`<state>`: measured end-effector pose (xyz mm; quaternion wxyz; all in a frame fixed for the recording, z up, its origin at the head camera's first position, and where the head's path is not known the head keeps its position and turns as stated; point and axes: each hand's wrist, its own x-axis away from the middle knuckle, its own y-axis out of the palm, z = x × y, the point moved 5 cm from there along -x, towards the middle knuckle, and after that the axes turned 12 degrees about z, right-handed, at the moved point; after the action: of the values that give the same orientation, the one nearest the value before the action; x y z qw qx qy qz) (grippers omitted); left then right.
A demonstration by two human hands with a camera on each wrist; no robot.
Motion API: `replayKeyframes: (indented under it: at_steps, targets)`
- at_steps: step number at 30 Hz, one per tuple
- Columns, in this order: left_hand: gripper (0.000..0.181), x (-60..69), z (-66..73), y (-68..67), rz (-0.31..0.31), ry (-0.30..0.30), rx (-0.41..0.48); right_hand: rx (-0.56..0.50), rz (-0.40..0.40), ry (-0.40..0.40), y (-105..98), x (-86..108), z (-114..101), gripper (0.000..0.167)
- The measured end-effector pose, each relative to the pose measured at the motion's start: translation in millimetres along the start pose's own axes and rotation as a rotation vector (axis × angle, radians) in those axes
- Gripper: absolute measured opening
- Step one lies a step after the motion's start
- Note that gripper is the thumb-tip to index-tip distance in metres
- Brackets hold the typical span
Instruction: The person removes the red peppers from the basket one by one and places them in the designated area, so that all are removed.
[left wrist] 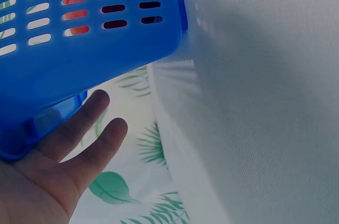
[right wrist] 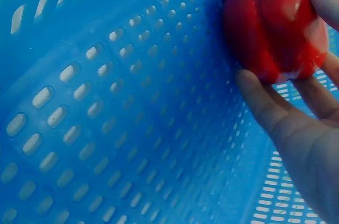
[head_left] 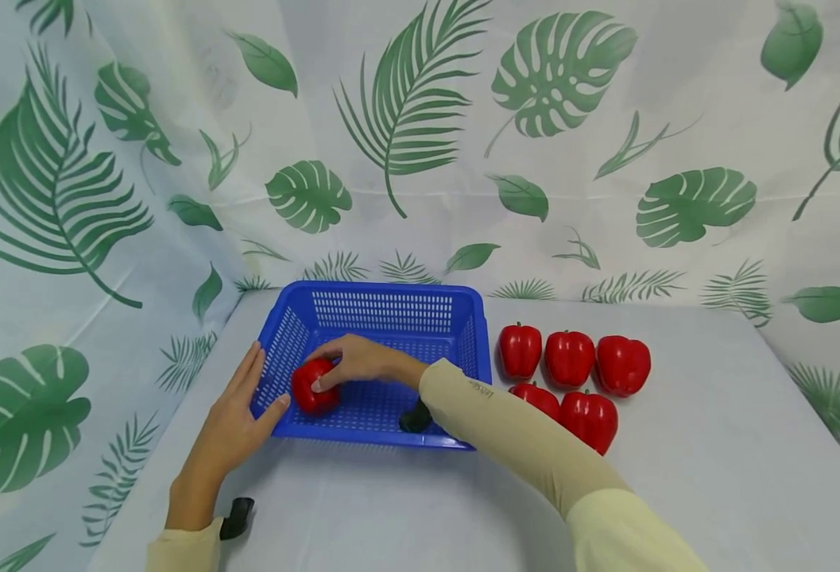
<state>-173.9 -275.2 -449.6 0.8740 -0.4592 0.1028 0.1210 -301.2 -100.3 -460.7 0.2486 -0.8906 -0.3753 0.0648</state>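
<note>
In the head view a blue plastic basket [head_left: 391, 433] with slotted walls stands on the white table. Inside it, at the left end, my right hand [head_left: 355, 361] grips a red bell pepper [head_left: 314, 397]. The right wrist view shows the fingers round that bell pepper [right wrist: 273, 23], close to the basket's wall [right wrist: 116, 75]. My left hand [head_left: 237, 421] rests on the basket's left rim with its fingers fairly straight. In the left wrist view the left hand [left wrist: 58, 176] lies against the outside of the basket [left wrist: 106, 49], with two fingers spread.
Right of the basket sit several red bell peppers [head_left: 570, 359], some partly behind the right sleeve [head_left: 527, 437]. Dark wrist camera parts [head_left: 237, 518] show at both wrists. A white curtain with green leaves [head_left: 420, 159] hangs behind the table and along its sides.
</note>
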Motion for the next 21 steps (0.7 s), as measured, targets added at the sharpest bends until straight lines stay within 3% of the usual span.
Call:
replayKeyframes:
  at_steps: [15,21]
  targets:
    - [0.089,-1.3,0.4,1.5,0.0,-0.004,0.003,-0.223,0.092,0.04,-40.1,16.1,-15.9,0.047]
    - [0.09,-1.1,-0.6,2.5,-0.014,-0.024,-0.009,-0.236,0.13,0.036,-59.1,27.6,-26.6,0.047]
